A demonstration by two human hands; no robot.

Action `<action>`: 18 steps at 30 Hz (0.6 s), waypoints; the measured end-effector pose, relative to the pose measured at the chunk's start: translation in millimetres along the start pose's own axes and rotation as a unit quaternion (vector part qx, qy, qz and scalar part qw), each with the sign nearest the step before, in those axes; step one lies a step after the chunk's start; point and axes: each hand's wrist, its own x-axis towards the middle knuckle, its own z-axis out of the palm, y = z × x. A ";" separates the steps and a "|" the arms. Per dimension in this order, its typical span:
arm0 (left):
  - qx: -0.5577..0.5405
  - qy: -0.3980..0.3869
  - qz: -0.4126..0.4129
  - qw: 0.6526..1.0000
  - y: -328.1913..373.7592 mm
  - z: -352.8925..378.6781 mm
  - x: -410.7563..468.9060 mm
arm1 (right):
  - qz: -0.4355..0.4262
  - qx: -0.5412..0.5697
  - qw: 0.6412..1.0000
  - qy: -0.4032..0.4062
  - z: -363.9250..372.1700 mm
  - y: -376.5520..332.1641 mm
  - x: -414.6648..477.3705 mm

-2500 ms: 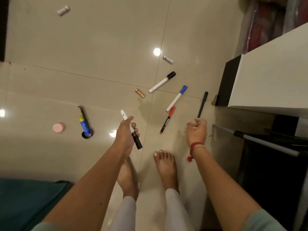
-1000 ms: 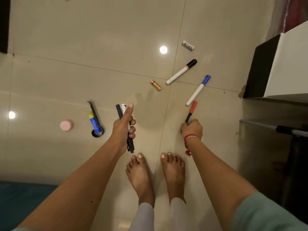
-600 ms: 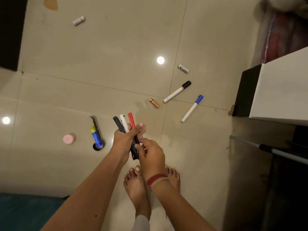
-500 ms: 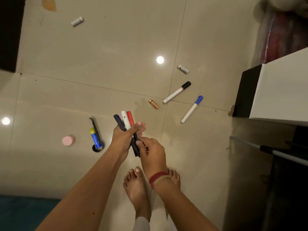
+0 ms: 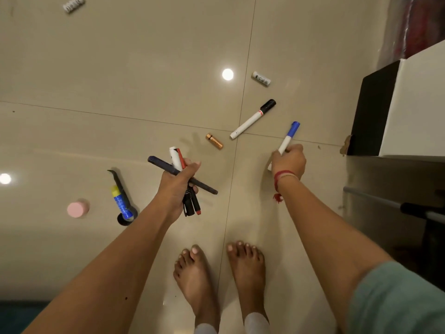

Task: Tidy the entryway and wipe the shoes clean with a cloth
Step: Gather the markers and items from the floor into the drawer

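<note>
I stand barefoot on a glossy beige tiled floor strewn with pens. My left hand point(image 5: 177, 186) grips a bundle of three pens: a dark pen point(image 5: 159, 163), a white marker point(image 5: 175, 160) and a red pen point(image 5: 198, 209). My right hand point(image 5: 289, 160) holds a blue-capped white marker point(image 5: 290, 136) by its lower end. A black-capped white marker point(image 5: 252, 119) lies on the floor beyond my hands. No shoes or cloth are in view.
On the floor lie a copper battery point(image 5: 214, 141), a white battery point(image 5: 261, 79), another white battery point(image 5: 73, 4), a pink round piece point(image 5: 77, 209), and a blue-yellow tube with a black hook tool point(image 5: 121, 201). A white and black cabinet point(image 5: 409, 112) stands right.
My right hand left the bundle, where it had added the red pen, reached right and took hold of the blue-capped marker. My left hand kept its pens.
</note>
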 end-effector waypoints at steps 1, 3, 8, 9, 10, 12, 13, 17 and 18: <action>-0.002 -0.008 0.003 1.000 -0.3 -1.1 0.2 | 0.003 0.012 1.000 0.007 -1.9 0.3 -1.7; -0.009 -0.021 0.006 1.000 1.2 -3.4 -0.6 | -0.004 0.054 0.999 0.006 -7.5 1.9 -15.4; -0.095 -0.085 -0.032 0.991 12.0 -9.4 -9.6 | -0.104 0.205 0.967 -0.113 -20.5 -14.0 -112.9; -0.110 -0.102 -0.037 0.988 14.2 -9.4 -12.4 | -0.111 0.231 0.956 -0.145 -21.4 -19.4 -134.5; -0.124 -0.116 -0.039 0.985 16.6 -8.4 -15.2 | -0.115 0.254 0.946 -0.168 -21.6 -25.0 -152.8; -0.154 -0.133 -0.041 0.978 21.9 -6.6 -20.9 | -0.118 0.285 0.932 -0.191 -19.6 -34.4 -178.2; -0.163 -0.137 -0.038 0.976 24.4 -7.5 -22.9 | -0.118 0.298 0.928 -0.191 -17.1 -37.5 -184.5; -0.157 -0.146 -0.018 0.977 34.1 -13.5 -26.9 | -0.122 0.307 0.925 -0.186 -6.4 -47.4 -193.1; -0.151 -0.144 -0.016 0.978 35.7 -13.5 -26.4 | -0.124 0.301 0.925 -0.193 -3.7 -49.5 -194.7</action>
